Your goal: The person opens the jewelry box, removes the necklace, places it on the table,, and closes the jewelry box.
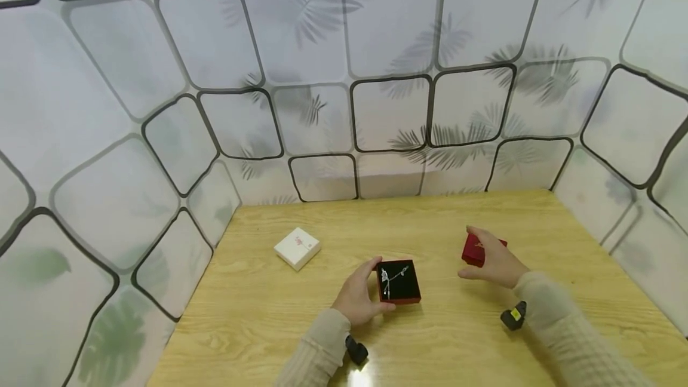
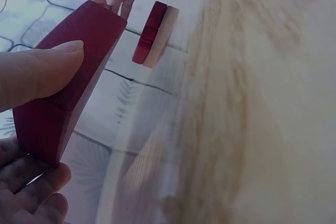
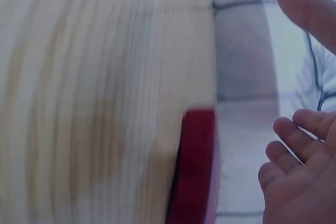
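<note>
My left hand (image 1: 357, 298) grips a small red jewellery box (image 1: 400, 301), thumb on the near side and fingers on the far side. Its top is uncovered, showing a black insert (image 1: 407, 282) with a silver chain (image 1: 396, 275) bearing small pendants. In the left wrist view, the thumb presses the red side wall (image 2: 94, 40). To the right, my right hand (image 1: 497, 261) hovers around the red lid (image 1: 473, 254), fingers and thumb spread wide. The right wrist view shows this red lid (image 3: 197, 166) on the table, apart from those fingers (image 3: 286, 153).
A flat white box (image 1: 297, 248) with small red print lies at the table's left rear. The wooden table (image 1: 258, 315) meets patterned curtain-like walls (image 1: 317, 124) at the back and both sides. Each wrist wears a small black camera (image 1: 356, 351).
</note>
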The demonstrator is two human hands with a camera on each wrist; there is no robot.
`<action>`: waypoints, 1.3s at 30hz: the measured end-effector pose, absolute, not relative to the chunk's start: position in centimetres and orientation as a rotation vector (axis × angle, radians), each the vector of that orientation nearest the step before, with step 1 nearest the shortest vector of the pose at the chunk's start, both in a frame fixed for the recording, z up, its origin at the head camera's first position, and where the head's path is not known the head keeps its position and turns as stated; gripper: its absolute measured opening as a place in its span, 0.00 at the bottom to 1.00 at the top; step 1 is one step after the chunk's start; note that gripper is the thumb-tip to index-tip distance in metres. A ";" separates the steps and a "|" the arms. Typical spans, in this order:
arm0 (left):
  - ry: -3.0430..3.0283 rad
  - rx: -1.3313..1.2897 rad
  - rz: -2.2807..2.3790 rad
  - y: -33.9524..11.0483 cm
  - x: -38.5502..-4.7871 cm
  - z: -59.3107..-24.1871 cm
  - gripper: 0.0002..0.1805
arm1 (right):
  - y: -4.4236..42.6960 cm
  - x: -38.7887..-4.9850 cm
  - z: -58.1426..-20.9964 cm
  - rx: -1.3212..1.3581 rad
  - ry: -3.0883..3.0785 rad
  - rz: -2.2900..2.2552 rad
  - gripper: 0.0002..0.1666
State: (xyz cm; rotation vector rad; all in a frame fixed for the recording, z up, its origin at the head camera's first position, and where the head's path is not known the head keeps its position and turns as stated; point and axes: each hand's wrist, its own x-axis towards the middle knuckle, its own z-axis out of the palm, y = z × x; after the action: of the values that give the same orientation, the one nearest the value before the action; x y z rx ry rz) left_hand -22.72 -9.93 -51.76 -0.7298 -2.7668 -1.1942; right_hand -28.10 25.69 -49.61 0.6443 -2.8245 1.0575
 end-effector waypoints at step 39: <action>-2.729 -0.760 -1.242 -9.6 -22.8 -51.6 0.59 | 15.5 -24.8 -50.1 1.158 -2.705 1.195 0.58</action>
State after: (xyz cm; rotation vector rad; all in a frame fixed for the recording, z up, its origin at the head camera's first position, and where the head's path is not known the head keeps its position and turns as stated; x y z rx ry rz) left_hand -22.77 -9.64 -51.64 -0.7604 -2.7291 -1.2417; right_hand -24.80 15.49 -50.06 1.1579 -2.7053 1.1953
